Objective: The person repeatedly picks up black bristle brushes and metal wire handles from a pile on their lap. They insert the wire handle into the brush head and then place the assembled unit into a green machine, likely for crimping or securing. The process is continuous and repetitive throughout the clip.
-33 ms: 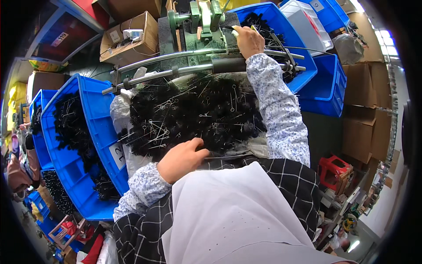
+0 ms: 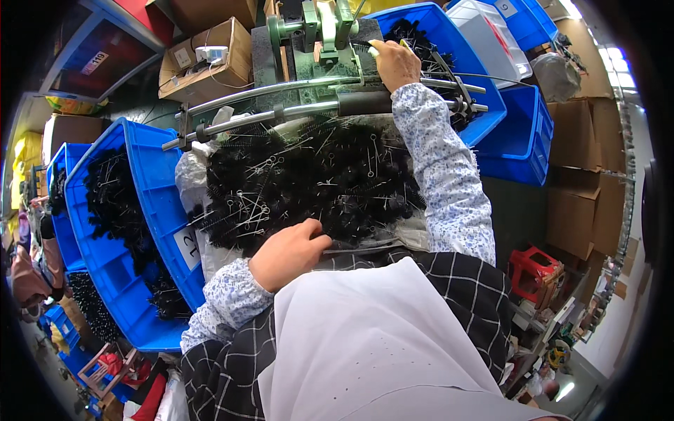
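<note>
My right hand (image 2: pixel 398 67) reaches to the green-and-dark machine (image 2: pixel 327 31) at the top. Its fingers are closed, with pale covers on some tips, at the end of a dark, thin wire brush (image 2: pixel 361 49) that is partly hidden. My left hand (image 2: pixel 291 254) rests at the near edge of a heap of black wire brushes (image 2: pixel 316 179), its thumb and forefinger apart and nothing seen between them. Many brushes in the heap show twisted metal stems with ring ends. The left hand's other fingers are mostly hidden.
Two metal rails (image 2: pixel 263 119) cross between the heap and the machine. A blue bin (image 2: pixel 158 175) with black brushes stands at left; another brush-filled blue bin (image 2: pixel 484 116) is at the upper right, beside a further blue bin (image 2: pixel 516 158). A cardboard box (image 2: pixel 200 74) sits upper left.
</note>
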Motion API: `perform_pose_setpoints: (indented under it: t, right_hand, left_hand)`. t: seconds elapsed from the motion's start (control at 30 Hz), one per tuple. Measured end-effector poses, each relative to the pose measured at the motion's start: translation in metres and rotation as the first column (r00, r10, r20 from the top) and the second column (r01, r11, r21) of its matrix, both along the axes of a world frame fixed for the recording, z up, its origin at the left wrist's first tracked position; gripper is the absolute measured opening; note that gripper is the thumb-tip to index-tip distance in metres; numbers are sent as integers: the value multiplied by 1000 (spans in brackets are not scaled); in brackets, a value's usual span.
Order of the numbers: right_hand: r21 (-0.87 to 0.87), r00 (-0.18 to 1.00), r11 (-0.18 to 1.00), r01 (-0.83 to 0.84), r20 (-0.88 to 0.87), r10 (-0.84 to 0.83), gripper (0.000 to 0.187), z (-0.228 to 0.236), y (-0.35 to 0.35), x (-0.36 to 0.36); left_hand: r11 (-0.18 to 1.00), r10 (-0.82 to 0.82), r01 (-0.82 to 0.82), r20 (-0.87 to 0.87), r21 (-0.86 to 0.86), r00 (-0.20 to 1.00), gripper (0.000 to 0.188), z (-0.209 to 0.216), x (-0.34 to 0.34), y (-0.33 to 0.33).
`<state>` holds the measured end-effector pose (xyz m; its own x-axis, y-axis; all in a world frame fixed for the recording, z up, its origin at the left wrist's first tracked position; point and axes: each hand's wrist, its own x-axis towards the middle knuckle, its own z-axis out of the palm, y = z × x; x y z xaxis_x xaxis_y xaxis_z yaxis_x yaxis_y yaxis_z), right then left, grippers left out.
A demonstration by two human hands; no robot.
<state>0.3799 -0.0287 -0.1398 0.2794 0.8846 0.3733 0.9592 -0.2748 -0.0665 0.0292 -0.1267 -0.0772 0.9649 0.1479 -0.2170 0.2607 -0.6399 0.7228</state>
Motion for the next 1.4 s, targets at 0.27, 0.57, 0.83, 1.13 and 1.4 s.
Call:
perform_pose_setpoints:
  t: [0.27,0.57,0.83,1.13,1.4]
  right_hand:
    - [44,995,996,-83,-60,85,23,-13,8,10]
    - [-52,995,995,-87,35,89,30,-4,12,13]
    - [23,998,998,53,-38,-52,34,-20,0,10]
    - [49,1000,999,0,21,-1,17,-15,33,-55]
    - [39,996,999,29,83,-32,18,-14,6,0]
  left_hand:
    - [971,146,-159,88,176,985,17,-3,6,-4]
    - [927,264,-313,235,207,936,13,4,13,1]
    - [911,370,-405,281,74,885,15,17,8,10]
    - [879,430,-476,441,-7,788,28,36,5,18]
    - [838,535,-514,460,-185,708,31,42,-9,25]
